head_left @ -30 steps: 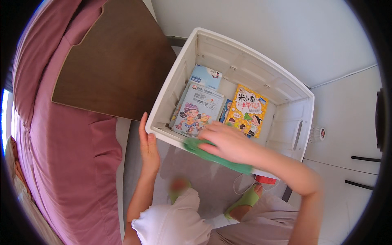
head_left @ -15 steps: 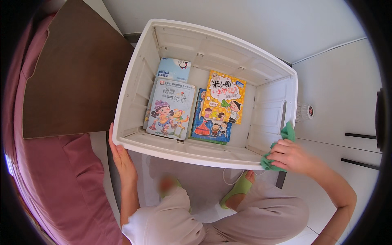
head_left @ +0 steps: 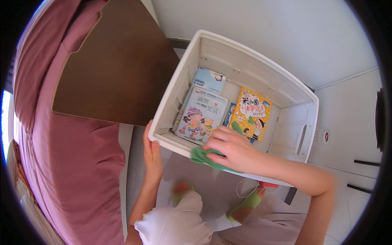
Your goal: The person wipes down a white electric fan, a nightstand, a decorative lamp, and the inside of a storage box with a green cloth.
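Observation:
A white plastic storage bin [head_left: 249,47] stands in front of me with several children's books inside. On the left lies a pale book [head_left: 204,112] with cartoon figures, overlapping a light blue book [head_left: 209,79]. To the right, a yellow book [head_left: 253,108] rests partly over a darker blue one. My left hand [head_left: 153,157] is against the bin's near left corner, its fingers stretched along the outside and the thumb apart. My right hand [head_left: 234,149] grips a green cloth [head_left: 210,157] on the near rim, hiding part of the books behind it.
At the left, a dark brown board [head_left: 118,65] sits beside a bed with pink bedding [head_left: 77,151]. White cabinets [head_left: 347,134] with black handles stand on the right. My feet in green slippers [head_left: 247,204] are on the grey floor below the bin.
My right hand has slid the green cloth leftward along the near rim from the right corner. My left hand stays at the left corner. The whole view has shifted.

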Tool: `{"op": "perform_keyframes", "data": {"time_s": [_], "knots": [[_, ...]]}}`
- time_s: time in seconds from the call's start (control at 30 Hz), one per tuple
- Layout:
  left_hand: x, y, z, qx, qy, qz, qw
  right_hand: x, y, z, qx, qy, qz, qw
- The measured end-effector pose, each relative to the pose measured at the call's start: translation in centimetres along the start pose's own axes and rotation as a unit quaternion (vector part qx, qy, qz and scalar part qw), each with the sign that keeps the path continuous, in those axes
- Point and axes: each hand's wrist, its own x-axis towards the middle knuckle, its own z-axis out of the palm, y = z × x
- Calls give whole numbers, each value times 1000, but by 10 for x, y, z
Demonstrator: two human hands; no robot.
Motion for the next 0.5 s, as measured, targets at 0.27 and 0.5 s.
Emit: {"op": "perform_keyframes", "data": {"time_s": [0.27,0.5], "knots": [[0,-2,1,-9,3,-32,999,92,-21,59,35,156,68,985],[-2,-25,-17,-119,7,-66,991,137,-9,59,-149,186,-194,951]]}}
